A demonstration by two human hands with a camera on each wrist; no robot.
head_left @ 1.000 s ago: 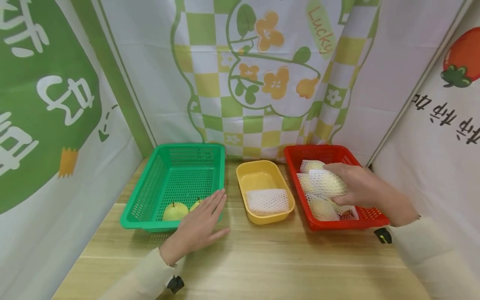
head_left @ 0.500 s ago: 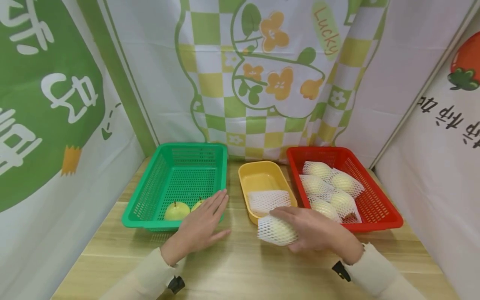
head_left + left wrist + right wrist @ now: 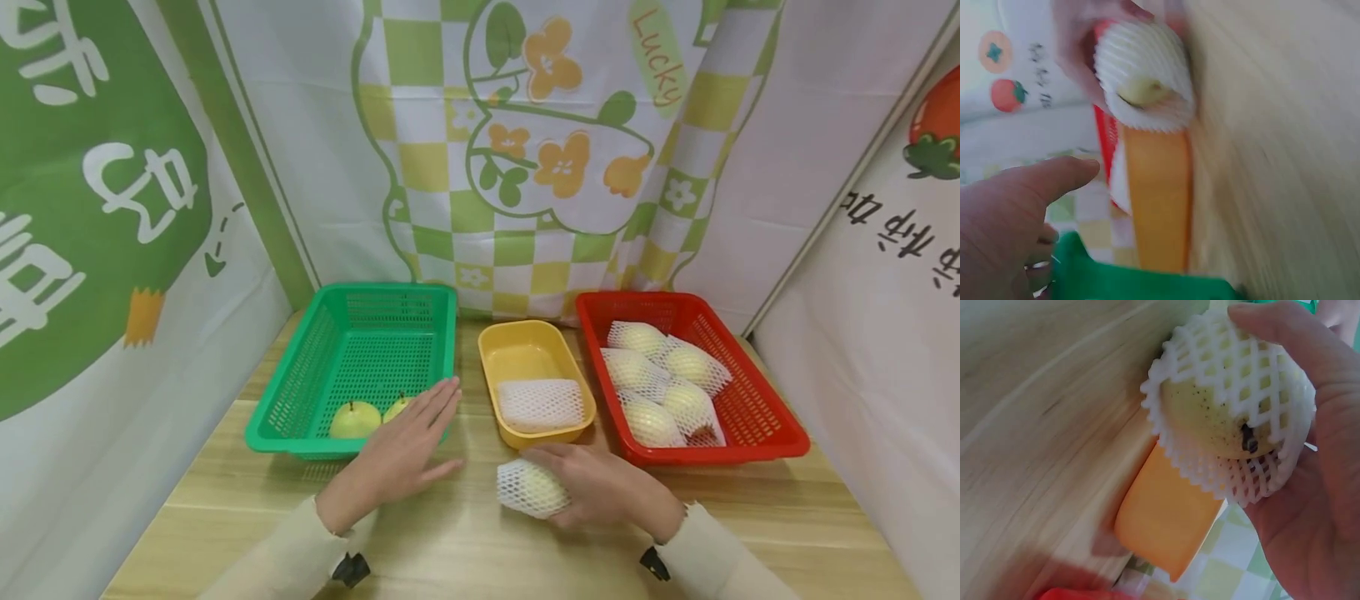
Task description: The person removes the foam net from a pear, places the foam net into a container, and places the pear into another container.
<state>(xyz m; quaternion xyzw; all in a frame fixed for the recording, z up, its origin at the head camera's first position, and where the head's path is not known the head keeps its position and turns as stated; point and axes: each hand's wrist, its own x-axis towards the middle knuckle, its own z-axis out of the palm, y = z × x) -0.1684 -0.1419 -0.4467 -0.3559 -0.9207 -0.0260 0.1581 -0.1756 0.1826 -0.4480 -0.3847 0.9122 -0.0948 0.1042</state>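
Observation:
My right hand (image 3: pixel 600 487) grips a yellow-green pear (image 3: pixel 1210 419) wrapped in a white foam net sleeve (image 3: pixel 531 489), in front of the yellow tray. In the right wrist view the thumb and fingers curve around it, and its dark stem shows through the net's open end. The left hand (image 3: pixel 401 450) is held flat, fingers straight, over the front right corner of the green basket (image 3: pixel 258 433). Behind its fingers lie two bare pears, one (image 3: pixel 355 420) in full sight and the other (image 3: pixel 396 407) partly hidden by the hand.
The yellow tray (image 3: pixel 525 354) stands between the baskets with white foam net sleeves (image 3: pixel 540 404) inside. At right, a red basket (image 3: pixel 750 454) holds several netted pears (image 3: pixel 651 423). A patterned curtain (image 3: pixel 480 275) hangs directly behind; printed cloth walls rise on both sides.
My right hand has lifted a netted pear out of the red basket and carried it left and toward me, to the front of the yellow tray. The left hand has stayed almost still.

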